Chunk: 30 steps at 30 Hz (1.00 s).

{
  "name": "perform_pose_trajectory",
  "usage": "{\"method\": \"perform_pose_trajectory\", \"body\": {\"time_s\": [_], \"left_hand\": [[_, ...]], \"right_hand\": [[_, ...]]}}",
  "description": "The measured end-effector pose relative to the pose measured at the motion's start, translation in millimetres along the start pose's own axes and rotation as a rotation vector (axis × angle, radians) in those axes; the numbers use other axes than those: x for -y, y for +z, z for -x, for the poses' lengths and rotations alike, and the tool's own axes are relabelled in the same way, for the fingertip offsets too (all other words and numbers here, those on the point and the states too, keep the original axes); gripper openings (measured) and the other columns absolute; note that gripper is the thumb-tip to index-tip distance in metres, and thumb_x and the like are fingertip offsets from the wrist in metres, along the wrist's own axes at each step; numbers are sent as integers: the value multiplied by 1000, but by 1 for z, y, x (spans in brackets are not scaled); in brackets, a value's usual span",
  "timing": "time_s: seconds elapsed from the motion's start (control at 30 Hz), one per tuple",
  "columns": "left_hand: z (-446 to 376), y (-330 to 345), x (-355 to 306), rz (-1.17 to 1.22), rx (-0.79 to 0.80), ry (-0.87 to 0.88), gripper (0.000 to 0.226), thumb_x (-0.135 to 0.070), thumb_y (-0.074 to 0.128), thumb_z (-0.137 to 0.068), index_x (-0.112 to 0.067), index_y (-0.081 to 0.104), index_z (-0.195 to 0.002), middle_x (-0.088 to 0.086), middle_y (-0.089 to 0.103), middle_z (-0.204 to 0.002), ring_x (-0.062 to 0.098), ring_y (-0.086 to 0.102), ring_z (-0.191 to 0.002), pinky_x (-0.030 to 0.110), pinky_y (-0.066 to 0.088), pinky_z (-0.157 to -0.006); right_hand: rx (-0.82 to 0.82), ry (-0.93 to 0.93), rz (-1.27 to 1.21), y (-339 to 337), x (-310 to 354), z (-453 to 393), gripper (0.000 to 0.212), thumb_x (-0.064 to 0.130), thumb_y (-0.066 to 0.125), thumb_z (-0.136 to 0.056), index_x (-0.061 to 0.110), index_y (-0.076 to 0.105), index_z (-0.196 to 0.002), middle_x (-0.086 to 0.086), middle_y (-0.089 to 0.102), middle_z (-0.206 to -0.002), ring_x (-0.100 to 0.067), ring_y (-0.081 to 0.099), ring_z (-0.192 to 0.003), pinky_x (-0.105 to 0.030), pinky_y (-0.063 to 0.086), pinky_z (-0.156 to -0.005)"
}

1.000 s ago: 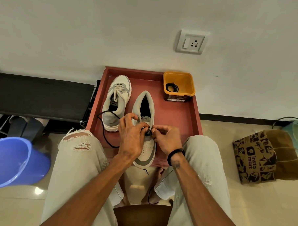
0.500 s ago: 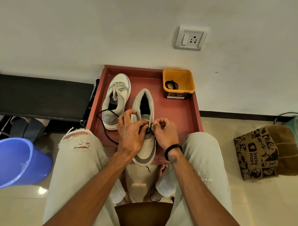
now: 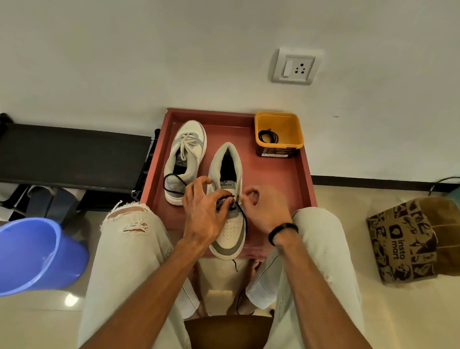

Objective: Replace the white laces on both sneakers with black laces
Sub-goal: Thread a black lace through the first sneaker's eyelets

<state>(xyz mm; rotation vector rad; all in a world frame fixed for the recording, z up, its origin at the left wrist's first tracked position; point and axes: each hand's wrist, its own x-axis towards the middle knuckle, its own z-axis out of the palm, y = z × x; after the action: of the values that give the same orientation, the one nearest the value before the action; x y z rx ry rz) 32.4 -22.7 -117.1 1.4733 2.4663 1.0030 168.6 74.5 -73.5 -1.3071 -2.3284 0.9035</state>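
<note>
Seated at a low red tray (image 3: 306, 177), knees in pale ripped trousers either side of its near edge. Nearest on the tray, the near sneaker (image 3: 228, 227), toe pointing back toward the knees, stripped of its white lace and only partly threaded with the black lace (image 3: 244, 217): a strand across the lowest eyelets, one end trailing off the toe toward the floor, the other looping left around the heel of the far sneaker (image 3: 185, 156). Left hand (image 3: 204, 212) curled over the eyelet row, thumb and fingertips pinching the black lace at the crossing. Right hand (image 3: 264, 210) just beside it, fingers curled in at the shoe's edge; whether anything is pinched there, cannot tell. Upper eyelets on this shoe unlaced as yet. Farther back, the far sneaker keeping its white lace (image 3: 186, 143), tied and untouched. At the tray's far right corner, a yellow tub (image 3: 278, 121) with a spare black lace (image 3: 268, 136) coiled inside, presumably for that second shoe. Judged well under halfway.
</note>
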Motion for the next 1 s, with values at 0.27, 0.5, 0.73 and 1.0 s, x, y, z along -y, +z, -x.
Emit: {"method": "perform_pose_trajectory", "body": {"time_s": [0.27, 0.5, 0.73, 1.0], "left_hand": [[0, -2, 1, 0, 6, -4, 19, -36, 73, -93, -28, 78, -109, 9, 48, -134, 30, 41, -126, 51, 43, -101], [2, -1, 1, -1, 6, 6, 18, -36, 74, -93, -25, 77, -108, 10, 47, -133, 30, 43, -125, 52, 46, -97], [3, -1, 2, -13, 2, -3, 21, -38, 74, -93, -27, 76, -110, 10, 48, -134, 31, 42, -126, 52, 45, -98], [2, -3, 6, -25, 21, -5, 30, -54, 68, -92, -32, 76, -111, 4, 50, -135, 26, 42, -129, 52, 41, -103]], "right_hand": [[-169, 166, -309, 8, -4, -8, 13, 20, 55, -102, 17, 65, -95, 1, 67, -96, -12, 58, -88, -18, 44, -74], [-285, 428, -1565, -24, 7, -8, 12, 16, 48, -107, 12, 54, -98, -4, 56, -65, -18, 52, -54, -35, 53, -60], [65, 77, 84, 4, -1, 6, 15, 17, 64, -93, 11, 73, -81, -2, 71, -78, -21, 66, -76, -30, 47, -62], [-246, 394, -730, -3, -4, -8, 17, 18, 49, -106, 10, 59, -94, -9, 72, -87, -17, 57, -67, -30, 48, -65]]}}
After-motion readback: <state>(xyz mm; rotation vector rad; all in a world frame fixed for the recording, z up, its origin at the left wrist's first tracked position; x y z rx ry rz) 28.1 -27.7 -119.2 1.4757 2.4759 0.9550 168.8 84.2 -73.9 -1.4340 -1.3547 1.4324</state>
